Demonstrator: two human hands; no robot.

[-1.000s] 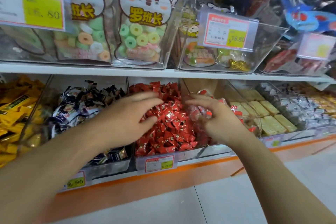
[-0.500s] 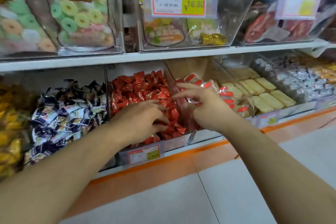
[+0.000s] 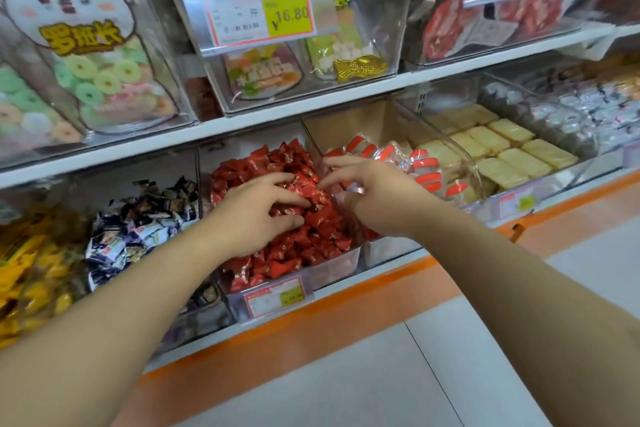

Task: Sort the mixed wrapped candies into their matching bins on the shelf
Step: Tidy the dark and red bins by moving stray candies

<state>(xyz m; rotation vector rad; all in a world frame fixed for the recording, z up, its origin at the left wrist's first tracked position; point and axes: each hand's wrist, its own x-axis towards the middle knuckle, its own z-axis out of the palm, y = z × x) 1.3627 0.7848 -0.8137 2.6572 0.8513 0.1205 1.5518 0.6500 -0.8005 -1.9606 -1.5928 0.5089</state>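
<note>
A clear bin [image 3: 332,272] on the lower shelf is heaped with red wrapped candies [image 3: 273,159]. My left hand [image 3: 254,215] lies on that heap with fingers spread among the wrappers. My right hand [image 3: 375,196] hovers at the divider between the red bin and the bin to its right, which holds clear packets with red-orange ends [image 3: 424,163]; its fingers are curled and apart, reaching toward the red pile. Whether either hand pinches a candy is hidden by the fingers.
Dark blue and white candies [image 3: 138,229] fill the bin to the left, yellow packets [image 3: 31,270] beyond. Pale yellow bars [image 3: 509,156] and silvery candies [image 3: 585,114] lie to the right. Upper shelf bins hold ring-candy bags [image 3: 100,69] and a price tag [image 3: 259,9]. Orange shelf base [image 3: 346,315] below.
The view has shifted left and nearer to the shelf. My left hand has pushed further onto the red pile, and my right hand has edged toward it from the neighbouring bin.
</note>
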